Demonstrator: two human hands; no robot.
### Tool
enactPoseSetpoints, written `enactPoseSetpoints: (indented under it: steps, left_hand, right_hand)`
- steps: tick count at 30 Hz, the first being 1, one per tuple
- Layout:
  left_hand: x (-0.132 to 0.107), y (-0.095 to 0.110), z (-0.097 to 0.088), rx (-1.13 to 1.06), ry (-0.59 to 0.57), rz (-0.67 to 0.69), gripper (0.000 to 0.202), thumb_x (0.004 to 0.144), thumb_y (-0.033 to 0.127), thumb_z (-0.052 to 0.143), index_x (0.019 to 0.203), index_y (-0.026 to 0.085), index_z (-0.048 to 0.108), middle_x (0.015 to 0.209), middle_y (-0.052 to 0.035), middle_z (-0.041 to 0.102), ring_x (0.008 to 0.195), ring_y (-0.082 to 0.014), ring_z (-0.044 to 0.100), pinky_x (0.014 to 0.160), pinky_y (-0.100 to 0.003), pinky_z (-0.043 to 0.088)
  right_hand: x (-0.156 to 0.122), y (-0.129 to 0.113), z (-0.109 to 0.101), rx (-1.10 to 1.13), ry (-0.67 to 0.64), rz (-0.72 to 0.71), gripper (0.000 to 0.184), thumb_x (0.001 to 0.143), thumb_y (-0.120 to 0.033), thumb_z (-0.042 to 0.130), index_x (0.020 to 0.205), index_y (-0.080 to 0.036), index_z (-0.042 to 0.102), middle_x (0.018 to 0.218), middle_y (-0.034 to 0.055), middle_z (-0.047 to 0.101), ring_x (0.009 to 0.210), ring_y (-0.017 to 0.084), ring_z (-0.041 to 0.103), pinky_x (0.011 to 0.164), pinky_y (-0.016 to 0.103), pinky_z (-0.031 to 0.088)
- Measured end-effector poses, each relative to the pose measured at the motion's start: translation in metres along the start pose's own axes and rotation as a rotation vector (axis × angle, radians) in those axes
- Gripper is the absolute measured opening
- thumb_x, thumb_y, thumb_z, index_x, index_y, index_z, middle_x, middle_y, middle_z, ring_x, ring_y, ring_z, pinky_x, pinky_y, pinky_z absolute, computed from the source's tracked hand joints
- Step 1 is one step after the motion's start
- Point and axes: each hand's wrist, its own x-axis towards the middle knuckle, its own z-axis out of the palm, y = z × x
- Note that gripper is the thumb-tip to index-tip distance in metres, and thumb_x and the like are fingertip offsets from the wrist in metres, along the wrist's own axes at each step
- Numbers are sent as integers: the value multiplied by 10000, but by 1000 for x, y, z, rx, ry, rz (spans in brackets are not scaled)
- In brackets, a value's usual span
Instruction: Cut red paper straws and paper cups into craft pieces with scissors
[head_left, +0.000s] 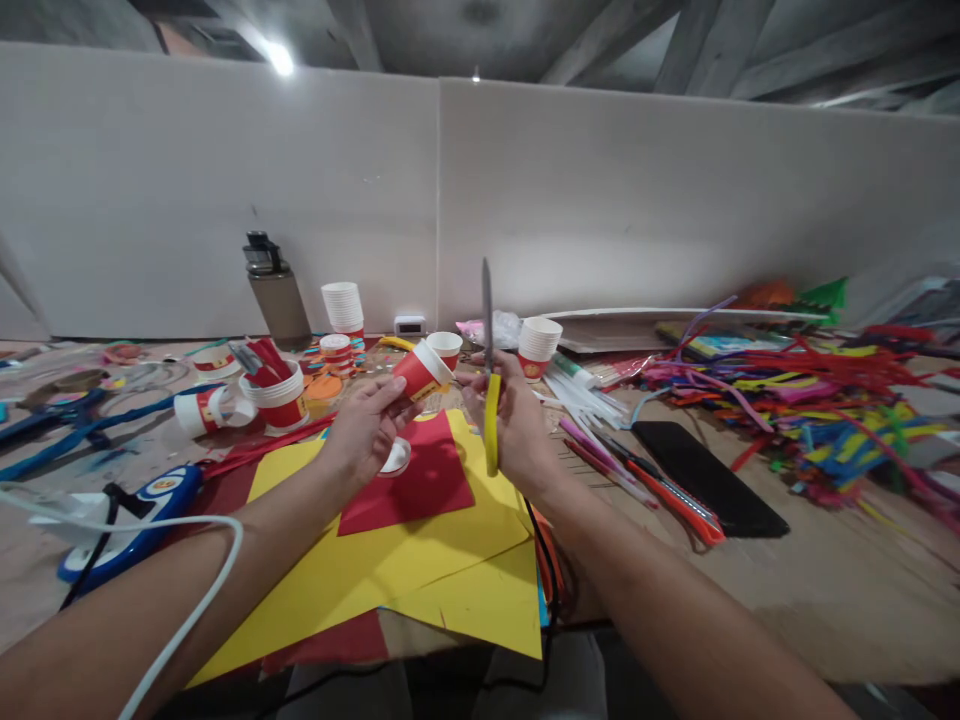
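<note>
Over cluttered table (825, 590), left hand (365, 430) fingers pinch red cup (421, 373); right hand (517, 430) fingers, mostly hidden, clasp yellow scissors (491, 420).

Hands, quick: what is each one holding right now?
Left hand: closed around a red paper cup.
Right hand: closed on yellow-handled scissors, blades pointing up.

Sideways-tilted red paper cup (422, 373) just beside upright yellow-handled scissors (491, 420), blades up.

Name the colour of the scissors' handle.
Yellow scissors handle, held in the right hand; head view.
</note>
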Motion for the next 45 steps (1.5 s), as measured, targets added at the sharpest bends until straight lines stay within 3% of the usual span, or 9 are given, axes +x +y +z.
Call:
enactPoseSetpoints:
  steps: [4,10,16,19,25,28,34,40,45]
  left_hand:
    - [-4,-4,5,87,-89,-22,198,663,204,738,787,137,599,774,-22,657,682,-116,621,655,-265,546]
    - [-5,-6,5,162,-188,-28,229,632,253,771,775,127,643,793,-29,656,720,-121,608,619,-239,531]
    - [-7,-10,1,222,-216,-41,223,664,311,746,769,132,666,822,-35,646,706,-107,575,642,-237,501]
    - [-11,-7,-3,378,-198,6,198,679,327,731,762,156,677,741,-7,633,602,-81,522,578,-206,433]
    - [-19,6,-1,699,-210,165,132,684,285,725,707,166,672,678,-7,641,613,-105,540,586,-213,406]
    - [-14,8,-3,553,-225,35,179,707,307,712,677,150,632,595,0,613,513,-83,523,517,-200,408]
    - [6,13,-12,57,-33,-163,94,741,174,678,773,121,607,728,-67,679,693,-117,661,638,-191,536]
    - [18,16,-18,-23,1,-96,66,749,121,656,786,119,602,814,-80,694,770,-132,678,703,-211,563]
    - [29,23,-13,-22,26,-3,104,732,128,671,797,123,590,718,-33,665,682,-104,665,617,-185,533]
  right_hand:
    - [9,0,-10,138,56,83,373,785,-358,619,1111,-233,486,821,-3,577,621,109,537,575,251,474]
    - [10,8,-12,50,-66,155,454,723,-302,667,1144,-193,537,958,61,653,824,174,619,735,316,510]
    - [10,7,-13,58,-66,193,467,701,-245,657,1143,-162,532,978,83,666,830,178,638,729,311,518]
    - [10,4,-12,54,-58,192,447,704,-263,655,1124,-166,537,968,79,663,818,176,637,714,308,521]
    - [7,0,-8,134,-63,200,425,718,-294,667,1109,-190,536,909,49,641,813,171,620,720,305,513]
    - [5,-3,-8,204,-65,198,407,742,-285,649,1114,-205,504,907,43,619,794,162,607,694,302,507]
    - [1,2,-11,110,-157,155,394,814,-250,542,1189,-271,422,1021,39,580,846,149,592,735,306,493]
    - [7,1,-14,-333,-228,136,318,813,-342,571,1101,-208,581,992,72,655,871,216,604,755,340,467]
    - [9,-3,-18,-438,-277,83,239,823,-357,563,987,-196,631,928,50,676,773,188,601,672,279,430]
